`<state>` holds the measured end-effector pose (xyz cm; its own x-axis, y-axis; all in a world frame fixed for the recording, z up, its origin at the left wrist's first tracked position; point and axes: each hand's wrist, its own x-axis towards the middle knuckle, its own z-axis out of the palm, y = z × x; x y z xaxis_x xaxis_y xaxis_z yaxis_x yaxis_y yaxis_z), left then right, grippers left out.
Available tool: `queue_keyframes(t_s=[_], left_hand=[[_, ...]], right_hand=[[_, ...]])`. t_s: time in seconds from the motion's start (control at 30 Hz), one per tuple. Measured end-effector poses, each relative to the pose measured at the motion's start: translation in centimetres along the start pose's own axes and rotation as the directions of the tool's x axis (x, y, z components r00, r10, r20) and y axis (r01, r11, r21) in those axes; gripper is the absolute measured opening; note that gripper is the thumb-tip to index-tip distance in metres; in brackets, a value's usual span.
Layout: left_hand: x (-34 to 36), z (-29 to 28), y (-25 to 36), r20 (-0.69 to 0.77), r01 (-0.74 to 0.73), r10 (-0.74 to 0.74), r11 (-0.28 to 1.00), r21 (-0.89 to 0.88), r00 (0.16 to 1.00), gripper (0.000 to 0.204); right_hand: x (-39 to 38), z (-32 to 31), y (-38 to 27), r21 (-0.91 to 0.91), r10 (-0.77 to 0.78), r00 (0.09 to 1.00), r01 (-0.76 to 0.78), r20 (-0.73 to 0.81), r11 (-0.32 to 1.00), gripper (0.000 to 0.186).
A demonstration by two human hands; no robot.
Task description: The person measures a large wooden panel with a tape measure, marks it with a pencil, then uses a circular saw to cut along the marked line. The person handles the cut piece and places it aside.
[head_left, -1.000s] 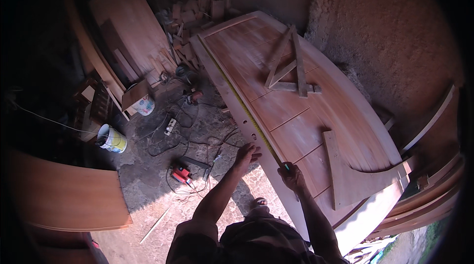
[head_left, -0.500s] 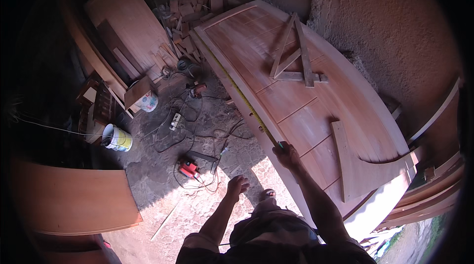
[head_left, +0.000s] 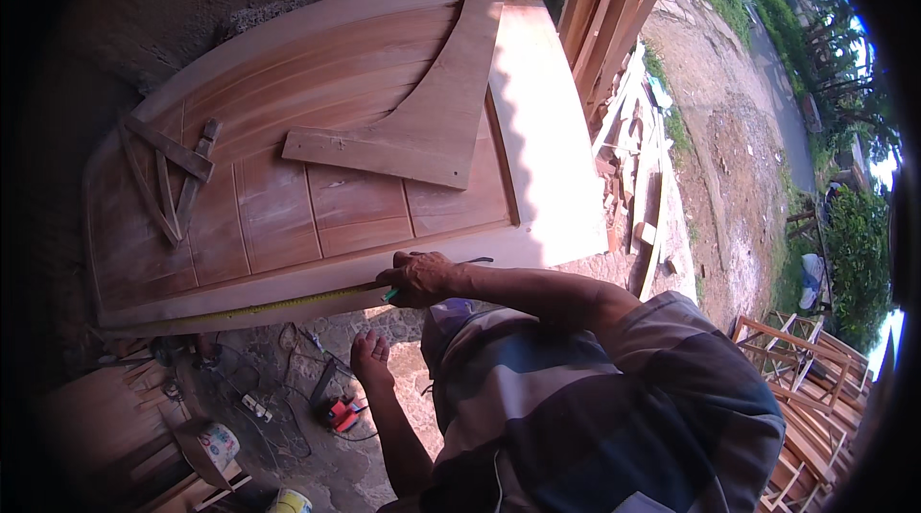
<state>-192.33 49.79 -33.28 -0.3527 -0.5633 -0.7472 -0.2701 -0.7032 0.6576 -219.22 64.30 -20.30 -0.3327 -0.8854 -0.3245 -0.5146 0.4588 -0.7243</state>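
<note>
Turning with the head, the head view now has the big wooden panel (head_left: 360, 237) lying from side to side, where half a second ago it ran up and down; the sunny ground (head_left: 715, 158) outside has come in on the right; the right hand (head_left: 420, 279) has moved along the panel's near edge toward the bright end, close to the last groove (head_left: 409, 211); so it seems a longer bit of that edge now has the yellow tape (head_left: 278, 305) along it; the tape runs from the right hand off to the left, and its far tip is too dim to tell; the right hand is curled up, gripping the tape's near end, with a green bit (head_left: 389, 293) poking out one side and a thin dark stick (head_left: 479, 260) out the other; the left hand (head_left: 372, 357) is off the panel, over the floor (head_left: 360, 465), its fingers half bent and nothing seen in it; so one hand does all the holding; the curved board (head_left: 422, 139) and the wooden triangle (head_left: 171, 146) still lie on the panel; a red tool (head_left: 342, 414) sits on the floor.
</note>
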Motion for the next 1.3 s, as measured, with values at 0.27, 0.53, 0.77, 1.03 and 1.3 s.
queue_keyframes(t_s=[0.27,0.53,0.77,1.03,1.3], left_hand=[[-1.5,7.7,-2.7,0.027,-0.021,0.018,0.995,0.099,0.999,0.041],[-7.5,18.9,-9.1,0.123,-0.04,0.018,0.984,0.176,0.992,0.037],[-11.8,22.0,-12.5,0.183,-0.103,0.065,0.973,0.206,0.981,0.038],[-14.5,23.3,-13.4,0.16,-0.119,0.091,0.977,0.177,0.983,0.036],[-14.4,26.9,-14.7,0.237,-0.043,0.02,0.995,0.093,0.971,0.042]], right_hand=[[-26.4,-8.7,17.9,-0.076,0.122,0.989,-0.129,-0.086,0.989,0.051],[-38.9,-12.2,29.0,-0.123,0.123,0.978,-0.144,-0.167,0.982,0.064],[-38.6,-11.8,31.3,-0.103,0.012,0.988,-0.028,-0.154,0.994,0.057],[-38.7,-12.0,31.6,-0.092,0.038,0.993,-0.048,-0.115,0.995,0.051],[-38.7,-11.9,31.7,-0.073,0.03,0.993,-0.039,-0.116,0.997,0.05]])
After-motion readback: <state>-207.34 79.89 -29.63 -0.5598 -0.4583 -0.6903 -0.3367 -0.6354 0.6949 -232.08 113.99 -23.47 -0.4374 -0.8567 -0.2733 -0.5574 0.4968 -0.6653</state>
